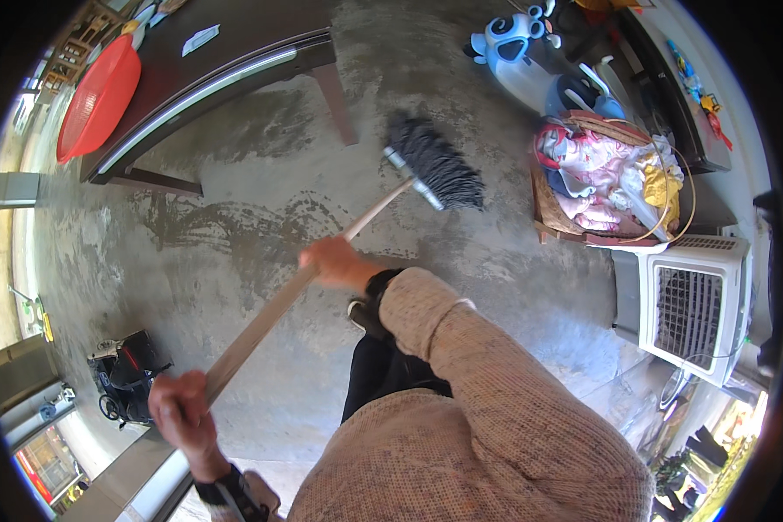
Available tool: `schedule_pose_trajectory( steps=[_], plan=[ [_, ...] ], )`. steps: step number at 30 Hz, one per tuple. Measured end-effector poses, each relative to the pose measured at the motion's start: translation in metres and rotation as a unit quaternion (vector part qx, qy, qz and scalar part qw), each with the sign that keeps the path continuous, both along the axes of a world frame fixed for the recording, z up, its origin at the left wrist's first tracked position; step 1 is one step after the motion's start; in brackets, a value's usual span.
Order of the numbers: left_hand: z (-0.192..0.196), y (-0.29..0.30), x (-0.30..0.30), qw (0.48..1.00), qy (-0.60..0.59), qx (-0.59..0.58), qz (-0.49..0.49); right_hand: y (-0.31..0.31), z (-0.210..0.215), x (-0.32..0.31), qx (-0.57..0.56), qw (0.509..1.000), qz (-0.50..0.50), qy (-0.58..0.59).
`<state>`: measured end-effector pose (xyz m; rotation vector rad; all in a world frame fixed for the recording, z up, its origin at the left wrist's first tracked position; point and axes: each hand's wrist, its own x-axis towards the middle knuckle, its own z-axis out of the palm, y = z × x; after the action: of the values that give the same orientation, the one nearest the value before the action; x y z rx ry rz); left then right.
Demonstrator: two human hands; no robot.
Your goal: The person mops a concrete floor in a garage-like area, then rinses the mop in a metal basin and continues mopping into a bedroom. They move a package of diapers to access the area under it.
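Observation:
A mop (270, 317) with a long wooden handle slants across the view from lower left to upper middle. Its dark grey string head (437, 163), set in a pale metal clamp, lies on the concrete floor. Closed round the upper end of the handle is my left hand (183, 411). Farther down the shaft, my right hand (335, 261) grips it, slightly blurred. Wet dark streaks (235, 222) mark the floor left of the mop head.
A dark table (235, 52) with a red basin (102, 100) stands far left. At right are a blue-and-white ride-on toy (531, 74), a box of clothes (600, 174) and a white air cooler (692, 300). A black folded stroller-like object (130, 374) sits at left.

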<state>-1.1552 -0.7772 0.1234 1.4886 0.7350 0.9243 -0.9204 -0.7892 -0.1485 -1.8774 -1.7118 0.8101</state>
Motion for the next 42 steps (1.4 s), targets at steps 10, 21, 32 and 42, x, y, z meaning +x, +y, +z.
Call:
schedule_pose_trajectory(
  steps=[10,21,32,42],
  plan=[
    [0.158,0.007,-0.260,0.701,0.408,0.427,0.399,0.062,0.124,-0.250,0.071,0.959,0.248,0.115],
    [0.010,0.018,-0.158,0.890,0.312,0.152,0.296,0.016,0.027,-0.101,0.048,0.988,0.148,0.016],
    [0.049,0.089,0.064,0.908,0.284,0.219,0.216,-0.018,0.056,0.062,0.072,0.997,-0.008,0.035],
    [-0.068,-0.007,0.312,0.974,0.185,0.042,-0.124,-0.223,-0.014,0.237,-0.115,0.980,-0.164,-0.006]
  ],
)
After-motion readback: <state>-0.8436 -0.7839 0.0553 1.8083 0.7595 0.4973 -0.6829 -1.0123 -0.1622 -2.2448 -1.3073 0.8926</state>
